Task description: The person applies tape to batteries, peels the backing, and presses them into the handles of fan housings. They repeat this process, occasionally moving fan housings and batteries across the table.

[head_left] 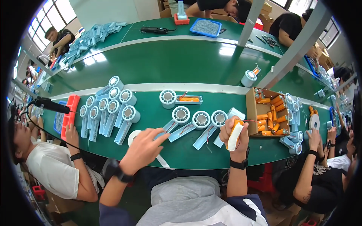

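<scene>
My right hand (237, 141) is closed around an orange cylindrical battery (236, 123) with a white strip (235, 137) along its side; a thin red wire sticks out toward the box. My left hand (144, 148) hovers over the bench's near edge, fingers apart and holding nothing. Partly hidden behind it is a white tape roll (133, 138). A loose white strip (163, 162) lies by the left wrist. Beyond my hands are several light-blue handheld fan bodies (201, 119) with round heads and open handles, thin wires showing. One open handle (189, 99) holds an orange battery.
A cardboard box (250, 115) of orange batteries stands right of my right hand. Assembled-looking fan bodies (113, 106) cluster at left beside a red tray (70, 115). A metal post (290, 49) rises at right. Co-workers sit close on both sides.
</scene>
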Motion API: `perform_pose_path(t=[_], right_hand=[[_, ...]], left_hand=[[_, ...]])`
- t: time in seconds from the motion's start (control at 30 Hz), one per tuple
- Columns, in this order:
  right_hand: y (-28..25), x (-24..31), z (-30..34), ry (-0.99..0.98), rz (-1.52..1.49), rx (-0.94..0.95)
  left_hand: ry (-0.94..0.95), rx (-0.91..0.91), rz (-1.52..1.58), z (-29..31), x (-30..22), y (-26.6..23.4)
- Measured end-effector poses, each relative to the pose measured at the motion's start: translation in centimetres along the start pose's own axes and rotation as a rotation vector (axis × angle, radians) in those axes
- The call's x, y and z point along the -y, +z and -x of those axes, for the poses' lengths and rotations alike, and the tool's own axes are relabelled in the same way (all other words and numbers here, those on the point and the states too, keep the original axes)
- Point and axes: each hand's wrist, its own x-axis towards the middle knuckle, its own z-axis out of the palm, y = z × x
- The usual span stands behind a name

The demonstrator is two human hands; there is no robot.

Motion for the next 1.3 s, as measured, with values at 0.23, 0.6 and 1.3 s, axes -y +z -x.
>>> perform_pose_path(t=[0.23,0.6,1.3], right_hand=[[2.2,-1.0,3.5,0.086,0.000,-0.085],[3.7,-5.1,6.5,0.147,0.044,-0.395],[5.4,-5.7,3.9,-0.056,0.236,-0.393]], left_hand=[[-0.244,0.159,0.171,-1.9,-3.0,5.2],[0.263,-0.186,-0.194,-4.3,-0.1,3.8],[-0.071,0.077,-0.600,-4.8,-3.5,7.0]])
